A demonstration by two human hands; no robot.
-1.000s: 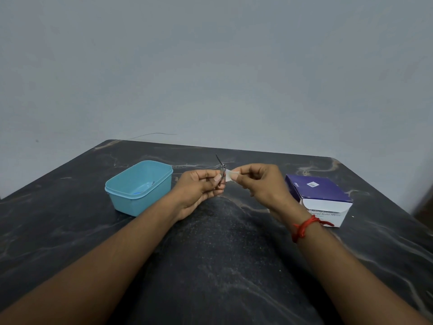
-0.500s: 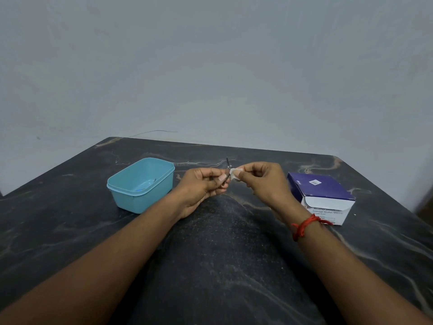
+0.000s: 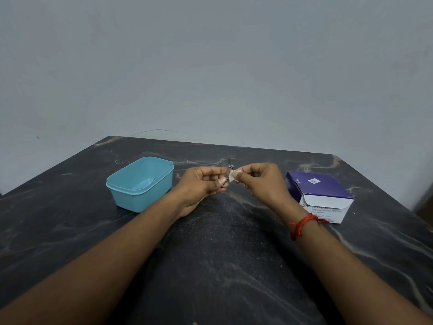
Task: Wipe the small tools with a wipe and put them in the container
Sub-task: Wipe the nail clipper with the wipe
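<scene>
Pinching a small metal tool (image 3: 229, 171) upright in my left hand (image 3: 203, 184), I press a folded wipe (image 3: 233, 176) to it with my right hand (image 3: 259, 181), both clenched above the table (image 3: 222, 254). I should rub firmly along it, then drop it into the tub (image 3: 140, 184) just left.

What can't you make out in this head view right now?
- Tool type: too small and blurred, with its lower part hidden in the left hand.
- Wipe: mostly covered by the right hand.
- Container contents: something bluish inside, too faint to identify.
- Box label: partly behind the right wrist.
</scene>
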